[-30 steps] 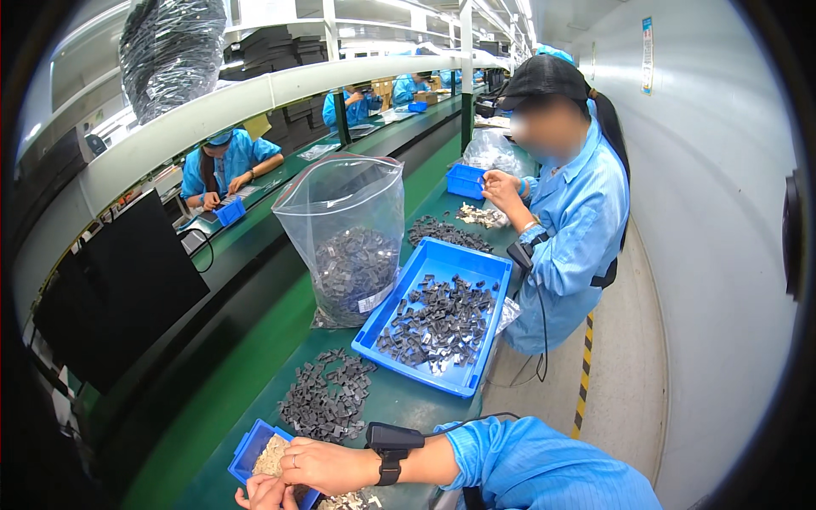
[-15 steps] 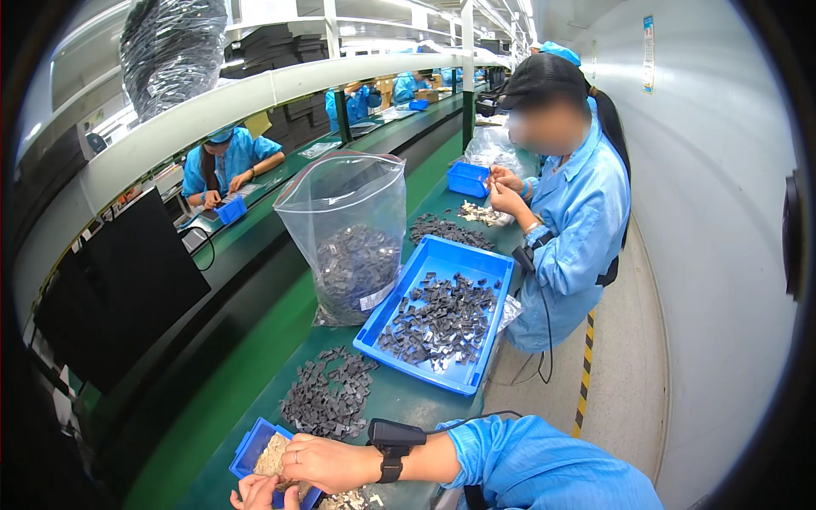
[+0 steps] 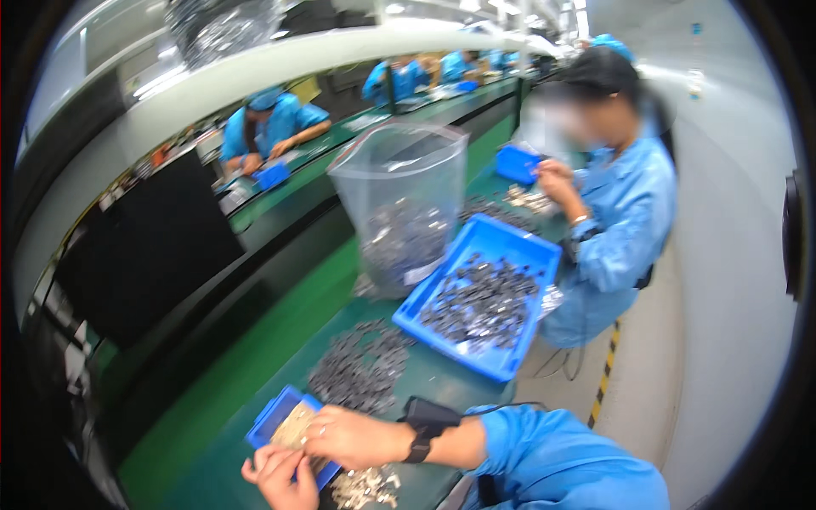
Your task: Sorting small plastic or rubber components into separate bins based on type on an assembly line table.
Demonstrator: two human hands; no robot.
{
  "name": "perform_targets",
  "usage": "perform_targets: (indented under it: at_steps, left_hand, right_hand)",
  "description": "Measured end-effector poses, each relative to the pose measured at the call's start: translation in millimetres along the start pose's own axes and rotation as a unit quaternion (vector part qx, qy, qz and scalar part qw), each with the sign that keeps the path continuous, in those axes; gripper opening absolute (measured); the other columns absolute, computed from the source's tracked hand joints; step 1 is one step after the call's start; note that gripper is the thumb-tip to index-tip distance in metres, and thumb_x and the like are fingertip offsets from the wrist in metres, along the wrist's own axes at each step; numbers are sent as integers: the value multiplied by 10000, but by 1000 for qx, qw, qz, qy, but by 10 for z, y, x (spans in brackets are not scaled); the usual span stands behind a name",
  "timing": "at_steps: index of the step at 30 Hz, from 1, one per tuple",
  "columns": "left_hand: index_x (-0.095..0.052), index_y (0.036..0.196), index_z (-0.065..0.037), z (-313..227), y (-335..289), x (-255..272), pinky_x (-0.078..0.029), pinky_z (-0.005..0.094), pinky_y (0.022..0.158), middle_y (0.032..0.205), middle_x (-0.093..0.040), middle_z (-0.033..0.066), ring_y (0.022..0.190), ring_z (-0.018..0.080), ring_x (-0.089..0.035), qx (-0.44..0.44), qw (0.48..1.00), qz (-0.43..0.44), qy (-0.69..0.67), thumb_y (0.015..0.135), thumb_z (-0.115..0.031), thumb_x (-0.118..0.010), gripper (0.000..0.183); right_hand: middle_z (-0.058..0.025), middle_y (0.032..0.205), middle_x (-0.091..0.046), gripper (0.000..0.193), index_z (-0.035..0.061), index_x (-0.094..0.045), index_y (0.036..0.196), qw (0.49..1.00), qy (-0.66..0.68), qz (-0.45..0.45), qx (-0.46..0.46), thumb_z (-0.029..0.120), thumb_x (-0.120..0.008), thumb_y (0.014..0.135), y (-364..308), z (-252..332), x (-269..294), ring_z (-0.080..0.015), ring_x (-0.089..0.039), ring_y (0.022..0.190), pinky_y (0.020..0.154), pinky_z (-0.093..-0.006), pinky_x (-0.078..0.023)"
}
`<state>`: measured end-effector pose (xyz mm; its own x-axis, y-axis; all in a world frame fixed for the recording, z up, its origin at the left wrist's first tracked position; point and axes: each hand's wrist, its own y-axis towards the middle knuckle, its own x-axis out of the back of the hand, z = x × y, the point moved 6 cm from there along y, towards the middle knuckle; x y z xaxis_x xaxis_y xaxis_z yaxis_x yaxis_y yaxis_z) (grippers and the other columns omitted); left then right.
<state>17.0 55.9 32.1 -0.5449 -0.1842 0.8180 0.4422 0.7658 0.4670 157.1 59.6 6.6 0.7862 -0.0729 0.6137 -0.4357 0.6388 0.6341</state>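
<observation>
Both my hands are together over a small blue bin (image 3: 274, 415) at the near edge of the picture, which holds beige material. My left hand (image 3: 285, 474) is at the bin's near side, fingers curled. From the right, my right hand (image 3: 350, 435) reaches over the bin with its fingers bent together, a ring on one of them. Whatever they pinch is too small and blurred to name. A heap of small beige pieces (image 3: 365, 487) lies beside the bin, under my right forearm. Just beyond the bin, small dark grey pieces (image 3: 361, 365) are spread on the green bench.
A large blue tray (image 3: 442, 344) of dark pieces stands farther along the bench (image 3: 327, 336). Behind it is an upright clear plastic bag (image 3: 399, 183), partly filled with dark pieces. A co-worker in blue (image 3: 625, 212) works at the right near another blue bin (image 3: 516, 164).
The whole view has swung, so the bench, tray and bag sit farther right and slightly higher. More of my left hand shows now. Both hands remain at the small bin.
</observation>
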Motion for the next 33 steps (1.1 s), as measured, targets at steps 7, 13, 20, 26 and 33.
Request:
perform_targets:
  at_steps: [7,13,20,26,33]
  left_hand:
    - [-724,759,-101,4,23,-35,-219,425,1033,794,-701,-2,889,197,-638,18,996,-72,-48,717,-69,-739,55]
    - [-746,798,-123,-7,-7,-1,-202,447,1018,799,-716,-18,896,186,-634,34,995,-60,-70,720,-73,-749,93]
    - [-726,741,-133,21,-15,-9,-200,469,1003,763,-703,-30,882,185,-628,22,996,-64,-60,715,-95,-754,55]
    - [-712,718,-134,50,-7,-28,-197,475,1003,748,-694,-30,875,187,-624,23,996,-61,-53,700,-93,-747,57]
    - [-710,697,-136,19,-3,-8,-192,469,1009,737,-693,-35,873,188,-622,22,995,-66,-73,688,-105,-757,57]
  right_hand:
    - [-99,913,-660,147,34,-641,919,999,-21,16,-17,87,-613,785,26,55,95,-280,-625,934,864,-403,-443]
    - [-62,836,-610,117,56,-638,882,1000,-2,-14,-3,50,-635,765,42,94,134,-244,-602,835,794,-368,-440]
    - [-46,866,-641,134,57,-650,836,1000,-17,-2,-5,24,-676,709,61,92,100,-233,-612,823,762,-360,-446]
    - [-41,853,-631,135,65,-649,836,1000,-17,7,-1,29,-677,709,60,89,87,-233,-608,817,758,-364,-446]
    - [-48,851,-628,134,61,-652,844,1000,-18,6,-4,44,-687,716,54,89,97,-237,-607,815,761,-364,-447]
